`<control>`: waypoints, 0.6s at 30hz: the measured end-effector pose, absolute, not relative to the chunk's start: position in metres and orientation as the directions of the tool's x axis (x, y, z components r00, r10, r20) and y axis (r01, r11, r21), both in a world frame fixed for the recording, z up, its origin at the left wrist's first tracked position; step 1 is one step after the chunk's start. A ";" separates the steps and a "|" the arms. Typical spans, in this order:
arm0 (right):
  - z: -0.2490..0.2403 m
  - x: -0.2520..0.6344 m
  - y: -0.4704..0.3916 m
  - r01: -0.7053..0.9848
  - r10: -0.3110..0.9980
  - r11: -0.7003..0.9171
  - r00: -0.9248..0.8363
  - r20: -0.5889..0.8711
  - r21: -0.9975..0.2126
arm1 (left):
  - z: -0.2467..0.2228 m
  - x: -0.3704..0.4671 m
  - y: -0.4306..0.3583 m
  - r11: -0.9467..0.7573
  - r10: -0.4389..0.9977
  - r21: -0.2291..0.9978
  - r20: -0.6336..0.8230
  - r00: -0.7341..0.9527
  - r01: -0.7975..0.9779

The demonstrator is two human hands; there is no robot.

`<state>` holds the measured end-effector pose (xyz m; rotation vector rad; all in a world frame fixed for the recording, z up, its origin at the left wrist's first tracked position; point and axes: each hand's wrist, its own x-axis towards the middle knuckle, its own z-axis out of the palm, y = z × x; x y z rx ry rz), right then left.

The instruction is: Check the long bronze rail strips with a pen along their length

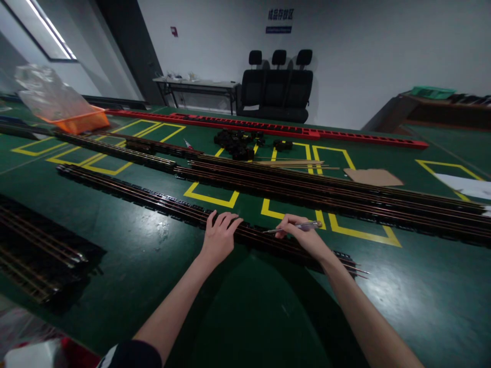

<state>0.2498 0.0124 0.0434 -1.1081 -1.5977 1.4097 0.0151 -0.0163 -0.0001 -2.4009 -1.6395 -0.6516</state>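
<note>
A long model railway track (161,202), dark with copper-coloured rails, runs slantwise across the table in front of me. My left hand (221,232) rests on it from the near side, fingers spread over its upper face. In my right hand (297,230) is a small screwdriver (309,225) with a pale see-through handle and a thin shaft. Its tip points left and touches or nearly touches the rails, a short way right of my left hand. Bare rail ends stick out past the right end of this track.
Behind lie more track lengths (330,191), a heap of black parts (236,143), thin wooden strips (291,163), cardboard (374,177) and a long red rack (245,125). An orange basket (82,121) with a plastic bag stands far left. More tracks (36,235) lie at near left.
</note>
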 end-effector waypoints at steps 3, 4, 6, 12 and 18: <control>0.042 0.249 0.012 0.121 0.931 0.026 -0.364 -0.020 -0.992 | -0.004 0.013 -0.015 -0.409 0.844 0.128 0.429 0.322 0.903; 0.041 0.250 0.012 0.114 0.932 0.022 -0.361 -0.021 -0.993 | -0.005 0.012 -0.015 -0.422 0.841 0.132 0.428 0.332 0.897; 0.040 0.250 0.013 0.091 0.933 0.014 -0.359 -0.019 -0.996 | -0.007 0.009 -0.014 -0.447 0.831 0.134 0.429 0.354 0.885; 0.036 0.250 0.014 0.053 0.931 0.017 -0.365 -0.004 -0.998 | -0.003 0.006 -0.016 -0.462 0.847 0.203 0.389 0.362 0.863; 0.036 0.251 0.013 0.060 0.931 0.016 -0.365 -0.007 -0.998 | 0.003 0.009 -0.018 -0.460 0.855 0.223 0.371 0.362 0.859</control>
